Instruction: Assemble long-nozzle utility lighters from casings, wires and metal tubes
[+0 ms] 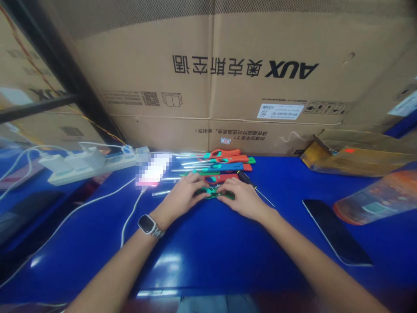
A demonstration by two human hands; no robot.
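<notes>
Hands [243, 195] on probable lighter [213, 196], edge [163, 291] apart

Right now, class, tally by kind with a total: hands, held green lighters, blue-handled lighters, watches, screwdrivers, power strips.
Left hand and right hand: 2
Held green lighter: 1
Blue-handled lighter: 1
Watch: 1
Screwdriver: 1
Power strip: 1
Total: 7

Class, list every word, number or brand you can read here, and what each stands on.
"AUX 奥克斯空调": large cardboard, upside down.
"请在搬运时对我温柔些,谢谢您!": same cardboard, upside down.
"UX": left cardboard, upside down, partly hidden.
Perhaps "25": white label.
Too small or blurred: small sticker, jar label, remaining print.
</notes>
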